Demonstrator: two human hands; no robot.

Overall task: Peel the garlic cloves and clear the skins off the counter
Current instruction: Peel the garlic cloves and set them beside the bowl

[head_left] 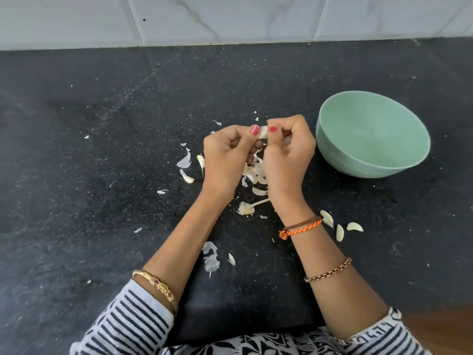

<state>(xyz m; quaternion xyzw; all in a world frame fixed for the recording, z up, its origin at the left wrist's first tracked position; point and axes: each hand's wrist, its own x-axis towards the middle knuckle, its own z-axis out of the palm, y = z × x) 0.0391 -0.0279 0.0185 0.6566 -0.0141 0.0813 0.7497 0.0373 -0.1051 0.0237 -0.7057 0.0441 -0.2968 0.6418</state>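
Note:
Both hands meet above the middle of the black counter and pinch one white garlic clove between thumbs and fingertips. My left hand grips its left end, my right hand its right end. Under the hands lies a pile of garlic pieces and skins, partly hidden. A stripped garlic stem with its root base lies nearer me. Three peeled cloves rest on the counter right of my right wrist. Loose papery skins lie to the left, and more skin lies between my forearms.
A pale green bowl stands on the counter just right of my right hand, and nothing shows inside it. A white marble-tiled wall closes the back of the counter. Small skin flecks are scattered over the dark surface.

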